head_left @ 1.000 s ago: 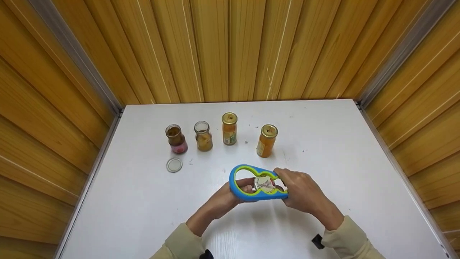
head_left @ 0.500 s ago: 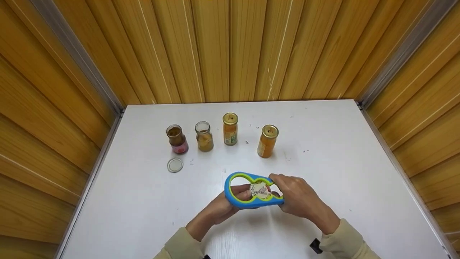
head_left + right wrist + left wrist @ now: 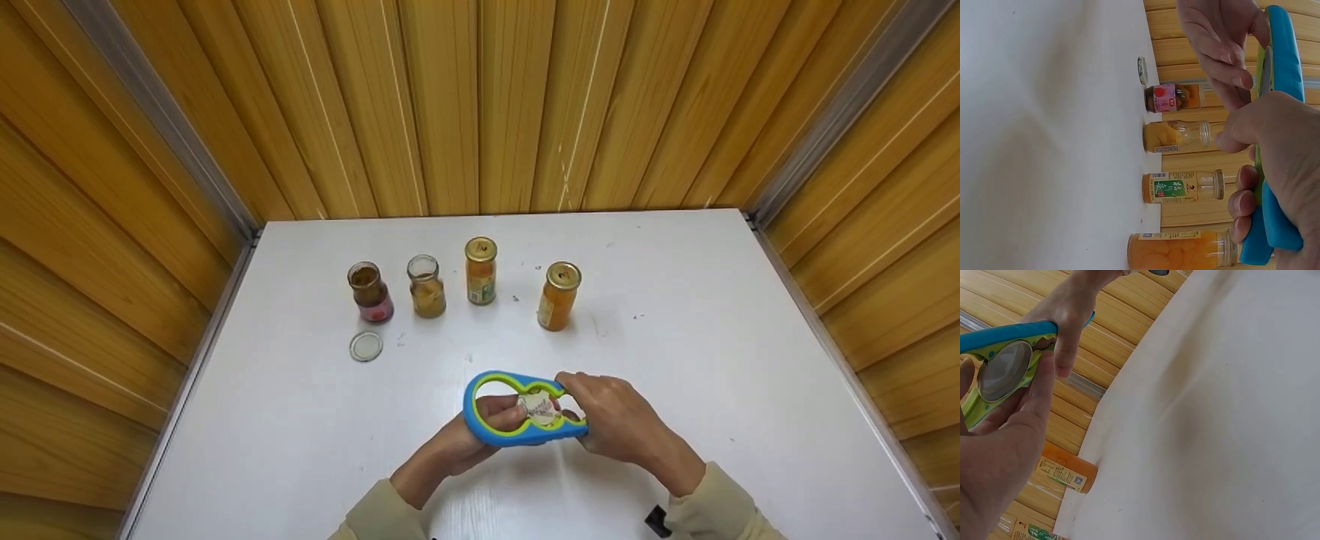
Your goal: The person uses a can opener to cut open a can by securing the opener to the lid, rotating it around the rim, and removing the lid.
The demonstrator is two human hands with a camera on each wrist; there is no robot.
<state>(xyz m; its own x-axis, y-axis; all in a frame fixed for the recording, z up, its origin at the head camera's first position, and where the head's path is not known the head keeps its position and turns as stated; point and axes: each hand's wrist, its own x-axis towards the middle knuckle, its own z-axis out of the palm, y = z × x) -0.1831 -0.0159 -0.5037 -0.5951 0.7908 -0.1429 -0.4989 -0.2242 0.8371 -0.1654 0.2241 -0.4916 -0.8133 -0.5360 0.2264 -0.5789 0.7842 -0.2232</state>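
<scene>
Right hand [image 3: 619, 418] grips the blue-and-green opener [image 3: 517, 437]; within it, between the hands, sits a lid [image 3: 538, 407]. Left hand [image 3: 465, 441] meets the lid, pinch indeterminable. Beyond the hands: 4 jars [image 3: 481, 274].

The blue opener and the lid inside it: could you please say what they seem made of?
The opener looks like matte plastic, perhaps rubbery, judging by its thick, moulded rims. The lid is probably metal: its grey face has a soft sheen.
</scene>
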